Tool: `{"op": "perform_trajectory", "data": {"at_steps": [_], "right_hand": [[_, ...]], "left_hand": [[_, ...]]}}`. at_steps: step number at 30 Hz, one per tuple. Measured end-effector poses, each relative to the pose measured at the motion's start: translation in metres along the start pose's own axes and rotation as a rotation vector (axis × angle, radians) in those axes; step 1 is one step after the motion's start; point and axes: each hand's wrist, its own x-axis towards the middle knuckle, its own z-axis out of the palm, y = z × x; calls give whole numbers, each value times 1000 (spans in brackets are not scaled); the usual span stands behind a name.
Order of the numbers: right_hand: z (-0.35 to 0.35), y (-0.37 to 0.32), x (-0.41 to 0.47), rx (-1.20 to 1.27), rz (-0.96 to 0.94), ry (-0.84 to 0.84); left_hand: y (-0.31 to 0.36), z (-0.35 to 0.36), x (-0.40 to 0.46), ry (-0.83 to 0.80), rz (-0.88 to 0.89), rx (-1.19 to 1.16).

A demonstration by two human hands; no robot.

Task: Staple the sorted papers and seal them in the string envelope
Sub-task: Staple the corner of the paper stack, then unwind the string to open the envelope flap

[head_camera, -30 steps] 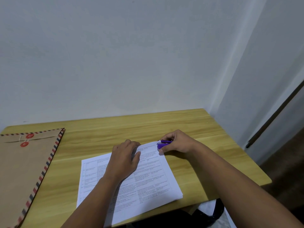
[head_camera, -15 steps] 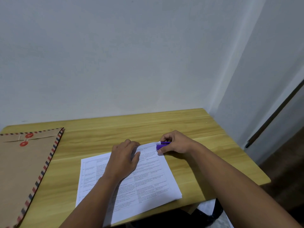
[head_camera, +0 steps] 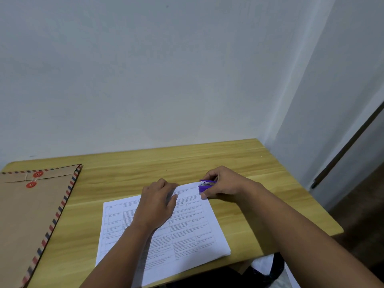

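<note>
Left hand (head_camera: pixel 154 206) flat, pinning white printed paper stack (head_camera: pixel 182 231) steady on wooden counter (head_camera: pixel 239 163); right hand (head_camera: pixel 223 183) grip holds small purple stapler (head_camera: pixel 204 186) at top corner for stapling.

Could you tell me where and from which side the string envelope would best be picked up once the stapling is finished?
Probably by its long striped right edge, coming from the right. The string envelope lies flat on the table, its left part running out of view, and bare wood beside that edge leaves room to slide fingers under. Its red string buttons sit at the far end, best avoided.
</note>
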Motion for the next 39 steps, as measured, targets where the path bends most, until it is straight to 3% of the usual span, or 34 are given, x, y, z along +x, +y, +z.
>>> {"op": "perform_trajectory", "data": {"at_steps": [7,12,16,19,30,35,39], "right_hand": [[-28,45,-34,-256,129,364],[-21,65,-53,-424,202,526],[-1,39,-42,-491,42,710],[22,5,-15,-494,-109,763],[213,-182,94,-374,-455,367],[288,-262,116,-458,-527,121],[324,-293,132,-551,-410,-64]], "left_hand": [[-1,18,6,17,-4,128],[39,42,28,-17,37,176],[61,36,41,56,-12,125],[27,-1,36,113,-73,169],[-212,-206,-92,-40,-636,495],[-256,-229,-127,-172,-749,468],[-253,-221,-130,-135,-749,439]]}}
